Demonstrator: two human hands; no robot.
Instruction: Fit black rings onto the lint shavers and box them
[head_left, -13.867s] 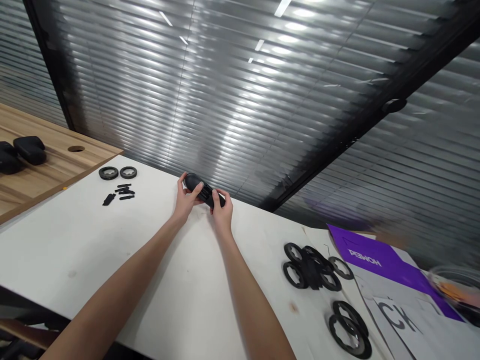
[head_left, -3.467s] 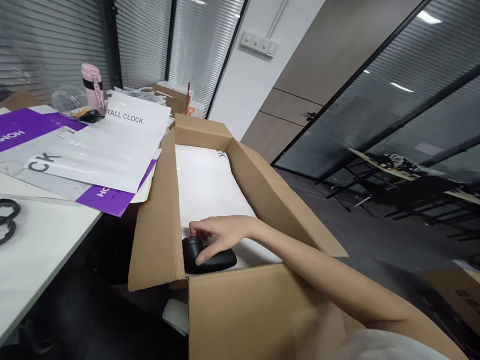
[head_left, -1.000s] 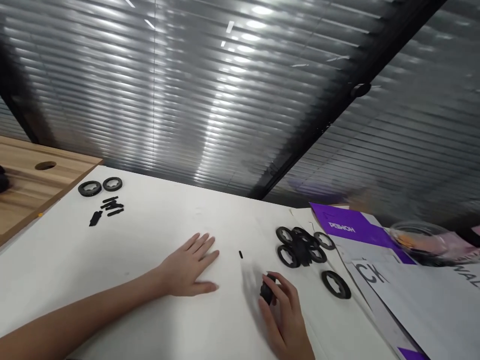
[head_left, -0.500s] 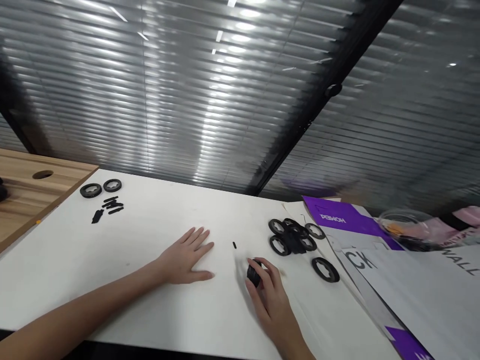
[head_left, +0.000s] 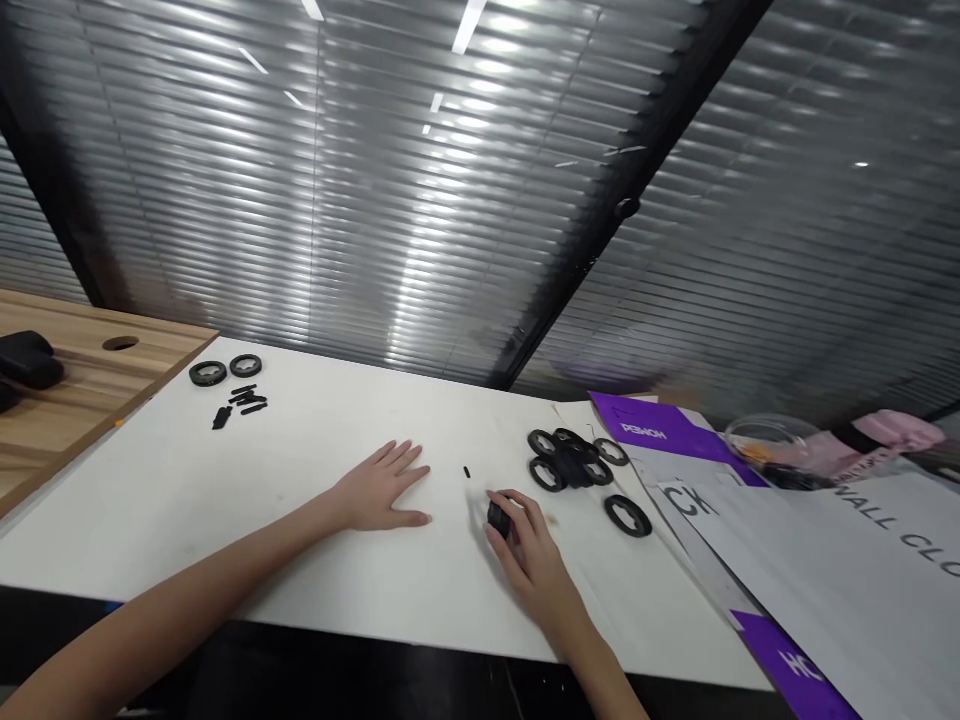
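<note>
Left hand [head_left: 379,493]: palm down on the white counter [head_left: 360,590], digits spread apart. Right hand [head_left: 529,545]: thumb and fingertips clamped on a small black part [head_left: 498,518], left hand lying at its 9 o'clock. Cannot tell whether the part touches the counter. From the held part: 1 short black piece [head_left: 466,472] near, at 11 o'clock; overlapping ring cluster [head_left: 574,468] at 2 o'clock; 1 black ring [head_left: 643,520] at 3 o'clock. At left hand's 10 o'clock, well apart: black strips [head_left: 247,397], then 2 ring stacks or rings [head_left: 208,382].
</note>
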